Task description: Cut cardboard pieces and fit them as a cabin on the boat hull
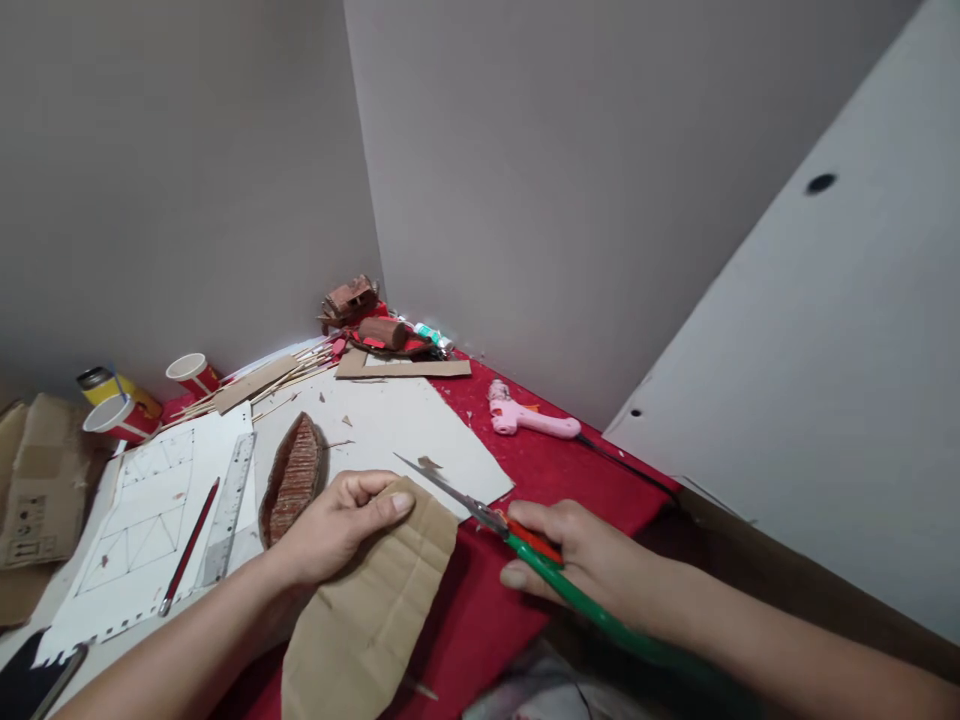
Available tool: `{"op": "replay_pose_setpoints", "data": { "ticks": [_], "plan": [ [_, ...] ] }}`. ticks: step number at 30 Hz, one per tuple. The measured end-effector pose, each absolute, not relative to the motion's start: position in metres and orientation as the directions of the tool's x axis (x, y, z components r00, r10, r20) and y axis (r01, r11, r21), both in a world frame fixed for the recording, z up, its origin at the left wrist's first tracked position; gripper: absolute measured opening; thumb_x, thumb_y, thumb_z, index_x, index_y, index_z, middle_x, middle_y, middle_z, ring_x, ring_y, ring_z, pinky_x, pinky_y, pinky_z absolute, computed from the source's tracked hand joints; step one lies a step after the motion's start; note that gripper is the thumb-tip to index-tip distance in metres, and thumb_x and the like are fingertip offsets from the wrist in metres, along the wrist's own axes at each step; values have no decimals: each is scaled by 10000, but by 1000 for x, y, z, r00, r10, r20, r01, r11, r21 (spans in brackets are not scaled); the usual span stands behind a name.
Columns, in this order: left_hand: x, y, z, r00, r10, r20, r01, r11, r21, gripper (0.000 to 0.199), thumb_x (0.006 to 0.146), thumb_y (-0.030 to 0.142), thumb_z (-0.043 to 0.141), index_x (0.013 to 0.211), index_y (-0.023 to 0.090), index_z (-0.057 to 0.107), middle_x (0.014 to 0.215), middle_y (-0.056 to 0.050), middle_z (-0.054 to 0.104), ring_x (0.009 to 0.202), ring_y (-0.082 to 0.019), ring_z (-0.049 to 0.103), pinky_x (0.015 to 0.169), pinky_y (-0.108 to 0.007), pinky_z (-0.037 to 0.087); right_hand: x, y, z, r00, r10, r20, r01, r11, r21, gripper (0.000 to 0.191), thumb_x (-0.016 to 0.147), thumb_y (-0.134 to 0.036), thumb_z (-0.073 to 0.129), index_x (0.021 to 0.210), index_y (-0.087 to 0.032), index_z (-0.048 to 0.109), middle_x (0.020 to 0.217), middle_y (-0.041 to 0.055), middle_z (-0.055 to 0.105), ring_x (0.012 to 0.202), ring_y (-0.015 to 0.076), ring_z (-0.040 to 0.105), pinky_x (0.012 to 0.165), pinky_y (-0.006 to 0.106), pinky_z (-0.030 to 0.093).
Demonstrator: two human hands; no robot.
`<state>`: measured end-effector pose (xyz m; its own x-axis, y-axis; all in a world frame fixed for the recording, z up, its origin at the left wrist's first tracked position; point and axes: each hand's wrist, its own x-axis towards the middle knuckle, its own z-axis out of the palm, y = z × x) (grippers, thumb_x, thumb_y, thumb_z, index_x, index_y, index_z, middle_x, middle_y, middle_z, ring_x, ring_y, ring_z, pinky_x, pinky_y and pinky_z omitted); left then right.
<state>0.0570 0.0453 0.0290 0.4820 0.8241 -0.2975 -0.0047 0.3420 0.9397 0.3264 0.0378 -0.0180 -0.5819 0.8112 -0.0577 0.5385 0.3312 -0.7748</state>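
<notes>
My left hand pinches the upper edge of a creased brown piece of cardboard with a rounded outline, thumb on top. In my right hand is a pair of scissors with green and orange handles. Its pointed blades reach left to the cardboard's top right corner; whether they touch it I cannot tell. Just behind my left hand lies a brown boat-shaped model with a ribbed inside. The lower end of the cardboard runs out of the picture.
On the red-covered table lie a pink glue gun with a black cord, a white board, a drawing sheet, a clear ruler and a dark red pencil. Paper cups, wooden sticks, small models and a cardboard box stand behind.
</notes>
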Motion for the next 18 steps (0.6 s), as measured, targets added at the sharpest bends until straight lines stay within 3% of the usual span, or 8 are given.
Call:
{"op": "replay_pose_setpoints", "data": {
  "ticks": [4, 8, 12, 18],
  "plan": [
    [70, 45, 27, 370, 888, -273, -90, 326, 941, 297, 795, 454, 753, 791, 159, 722, 684, -14, 695, 579, -108, 620, 568, -187, 472, 346, 27, -15, -471, 882, 17, 562, 315, -765, 450, 861, -634, 545, 712, -220, 452, 610, -43, 455, 560, 128, 408, 524, 243, 342],
    [78, 41, 29, 165, 978, -127, -121, 148, 982, 268, 785, 433, 770, 843, 174, 733, 709, -4, 698, 623, -108, 626, 593, -181, 481, 362, 19, -11, -452, 885, 115, 610, 400, -684, 442, 883, -658, 458, 830, -228, 544, 650, 18, 573, 569, 188, 512, 561, 291, 414],
    [87, 35, 31, 52, 999, -12, -98, 17, 995, 294, 805, 453, 744, 917, 182, 749, 759, -17, 713, 663, -126, 624, 631, -211, 502, 365, 16, -7, -478, 873, 99, 681, 439, -586, 453, 891, -652, 438, 951, -219, 559, 756, 76, 644, 661, 256, 604, 617, 339, 453],
    [98, 25, 33, 29, 999, 45, -59, -43, 997, 296, 823, 452, 723, 935, 180, 753, 758, -19, 705, 651, -125, 595, 604, -210, 486, 354, 18, 2, -529, 846, 62, 691, 472, -548, 417, 884, -628, 477, 942, -215, 501, 783, 69, 632, 678, 258, 596, 636, 343, 424]
  ]
}}
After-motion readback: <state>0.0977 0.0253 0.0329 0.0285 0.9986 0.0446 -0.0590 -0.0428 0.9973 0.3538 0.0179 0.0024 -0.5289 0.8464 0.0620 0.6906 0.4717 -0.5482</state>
